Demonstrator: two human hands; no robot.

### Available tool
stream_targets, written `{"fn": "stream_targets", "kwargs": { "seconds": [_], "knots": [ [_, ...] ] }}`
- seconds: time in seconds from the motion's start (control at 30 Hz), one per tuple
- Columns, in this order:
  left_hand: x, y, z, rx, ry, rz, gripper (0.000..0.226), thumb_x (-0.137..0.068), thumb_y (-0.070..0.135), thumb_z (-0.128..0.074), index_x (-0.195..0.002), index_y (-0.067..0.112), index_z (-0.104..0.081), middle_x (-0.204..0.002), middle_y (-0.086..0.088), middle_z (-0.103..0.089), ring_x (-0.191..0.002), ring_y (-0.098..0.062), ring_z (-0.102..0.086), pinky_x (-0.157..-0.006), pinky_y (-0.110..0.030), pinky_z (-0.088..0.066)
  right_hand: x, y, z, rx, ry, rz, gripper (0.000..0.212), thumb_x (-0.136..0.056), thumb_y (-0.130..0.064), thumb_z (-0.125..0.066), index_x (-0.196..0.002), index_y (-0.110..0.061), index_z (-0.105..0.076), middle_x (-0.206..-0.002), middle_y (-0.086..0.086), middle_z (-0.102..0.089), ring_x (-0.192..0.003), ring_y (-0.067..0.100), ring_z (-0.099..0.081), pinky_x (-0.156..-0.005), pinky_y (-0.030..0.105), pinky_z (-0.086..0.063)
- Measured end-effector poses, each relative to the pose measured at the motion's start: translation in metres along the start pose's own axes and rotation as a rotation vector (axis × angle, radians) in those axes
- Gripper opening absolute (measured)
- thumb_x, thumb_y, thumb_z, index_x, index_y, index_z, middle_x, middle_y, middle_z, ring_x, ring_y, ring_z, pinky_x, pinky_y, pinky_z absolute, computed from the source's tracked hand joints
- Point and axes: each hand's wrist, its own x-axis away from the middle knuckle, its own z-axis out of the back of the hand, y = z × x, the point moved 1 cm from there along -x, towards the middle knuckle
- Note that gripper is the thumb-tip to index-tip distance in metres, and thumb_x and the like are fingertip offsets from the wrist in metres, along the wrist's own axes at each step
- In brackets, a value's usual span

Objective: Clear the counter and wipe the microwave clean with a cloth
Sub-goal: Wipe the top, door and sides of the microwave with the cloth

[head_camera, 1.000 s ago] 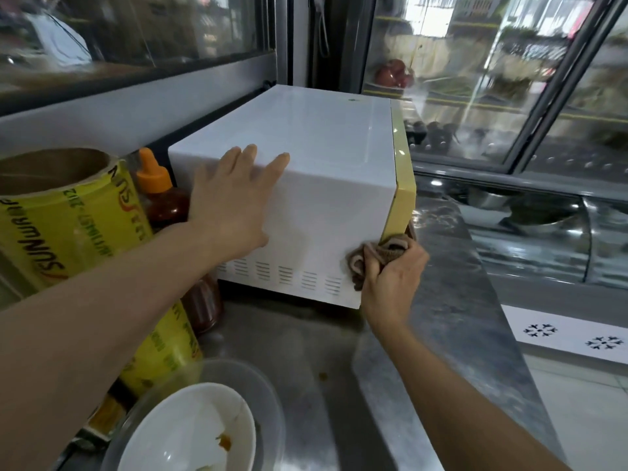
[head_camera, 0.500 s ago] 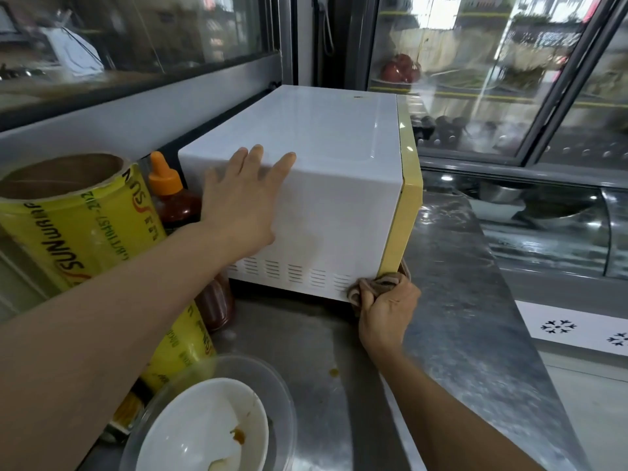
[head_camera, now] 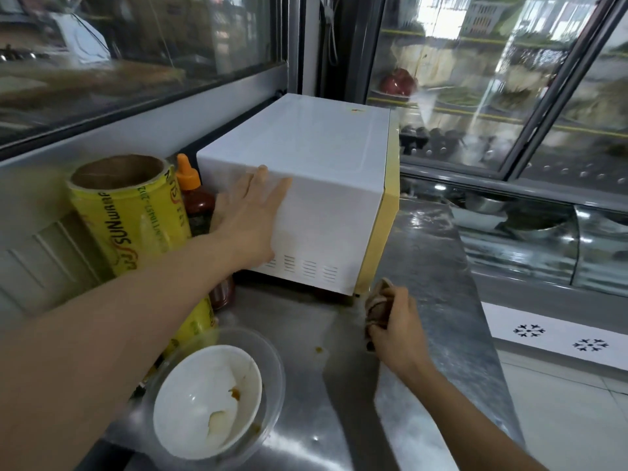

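A white microwave (head_camera: 306, 158) with a yellow front edge stands on the steel counter (head_camera: 435, 266), its vented side facing me. My left hand (head_camera: 249, 219) lies flat with straight fingers against that side, near the top edge. My right hand (head_camera: 394, 329) grips a bunched brown cloth (head_camera: 377, 304) low on the counter, just off the microwave's front bottom corner and apart from its side.
A yellow cling-film roll (head_camera: 132, 215) and a sauce bottle with an orange cap (head_camera: 195, 198) stand left of the microwave. A used white bowl inside a clear dish (head_camera: 207, 402) sits near me. A small brown spot (head_camera: 318, 350) marks the counter. Glass display cases lie to the right.
My right hand has slid the cloth down the microwave's front corner and off it onto the counter. My left hand stays pressed on the side.
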Motion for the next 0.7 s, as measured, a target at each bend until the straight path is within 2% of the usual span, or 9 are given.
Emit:
{"fn": "stream_targets", "kwargs": {
  "seconds": [0.03,0.1,0.17,0.23,0.3,0.4,0.47,0.53,0.7],
  "knots": [
    [0.011,0.001,-0.003,0.008,-0.003,0.000,0.114,-0.068,0.029,-0.075,-0.145,0.029,0.009,-0.153,-0.005,0.009,-0.142,-0.029,0.003,-0.110,-0.050,-0.021,0.004,-0.002,0.005,0.004,-0.066,0.006,0.050,-0.078,0.001,-0.057,-0.123,-0.012,-0.041,-0.123,0.008,-0.037,-0.091,0.027,-0.054,-0.070,0.036,-0.054],
    [0.034,0.002,-0.010,0.033,-0.002,-0.008,0.110,-0.070,0.031,-0.073,-0.145,0.029,0.008,-0.152,-0.004,0.003,-0.141,-0.029,-0.002,-0.110,-0.048,-0.024,0.013,-0.004,0.010,0.037,-0.191,0.056,0.050,-0.080,0.004,-0.055,-0.125,-0.014,-0.044,-0.129,0.007,-0.028,-0.083,0.020,-0.051,-0.058,0.014,-0.051],
    [0.056,0.003,-0.016,0.050,-0.039,-0.026,0.107,-0.074,0.034,-0.071,-0.146,0.028,0.008,-0.153,-0.003,0.005,-0.142,-0.027,-0.002,-0.110,-0.047,-0.024,0.023,-0.008,0.007,0.073,-0.264,0.109,0.052,-0.082,0.004,-0.053,-0.129,-0.016,-0.046,-0.132,0.007,-0.027,-0.088,0.017,-0.046,-0.057,0.007,-0.045],
    [0.073,0.004,-0.024,0.044,-0.094,-0.043,0.105,-0.077,0.038,-0.070,-0.147,0.027,0.007,-0.154,-0.002,0.008,-0.144,-0.025,0.001,-0.112,-0.045,-0.022,0.032,-0.012,0.000,0.070,-0.261,0.151,0.052,-0.083,0.001,-0.054,-0.131,-0.019,-0.048,-0.130,0.005,-0.035,-0.097,0.019,-0.048,-0.068,0.010,-0.041],
    [0.084,0.003,-0.032,0.034,-0.130,-0.039,0.100,-0.078,0.039,-0.068,-0.148,0.025,0.002,-0.155,-0.001,0.007,-0.144,-0.025,0.002,-0.111,-0.042,-0.023,0.036,-0.014,-0.011,0.118,-0.293,0.214,0.056,-0.084,-0.005,-0.054,-0.137,-0.019,-0.042,-0.138,0.006,-0.034,-0.116,0.023,-0.043,-0.087,0.012,-0.035],
    [0.093,0.002,-0.041,0.057,-0.143,-0.008,0.092,-0.079,0.036,-0.067,-0.147,0.025,-0.006,-0.155,0.003,0.000,-0.144,-0.021,-0.003,-0.110,-0.040,-0.028,0.037,-0.007,-0.034,0.389,-0.450,0.294,0.069,-0.087,-0.022,-0.053,-0.148,-0.029,-0.022,-0.155,0.005,-0.012,-0.140,0.029,-0.011,-0.114,0.035,-0.017],
    [0.094,0.002,-0.043,0.052,-0.139,0.012,0.089,-0.078,0.037,-0.066,-0.146,0.025,-0.010,-0.154,0.005,-0.006,-0.142,-0.018,-0.009,-0.109,-0.040,-0.029,0.037,-0.002,-0.053,0.464,-0.565,0.325,0.068,-0.090,-0.034,-0.049,-0.148,-0.036,-0.015,-0.158,0.003,0.003,-0.144,0.029,0.007,-0.117,0.045,-0.007],
    [0.093,0.003,-0.045,0.047,-0.137,0.040,0.086,-0.077,0.037,-0.066,-0.145,0.025,-0.015,-0.153,0.006,-0.011,-0.141,-0.016,-0.012,-0.107,-0.039,-0.028,0.036,0.005,-0.070,0.508,-0.617,0.387,0.059,-0.095,-0.038,-0.041,-0.148,-0.036,-0.016,-0.158,0.002,0.011,-0.144,0.031,0.016,-0.116,0.048,-0.002],
    [0.084,0.014,-0.054,0.054,-0.150,0.149,0.080,-0.079,0.037,-0.063,-0.145,0.025,-0.019,-0.154,0.005,-0.013,-0.141,-0.017,-0.012,-0.109,-0.039,-0.024,0.004,0.025,-0.078,0.507,-0.459,0.393,0.049,-0.098,-0.022,-0.034,-0.147,-0.023,-0.025,-0.158,0.004,0.004,-0.145,0.031,0.008,-0.117,0.042,-0.011]
  ]
}}
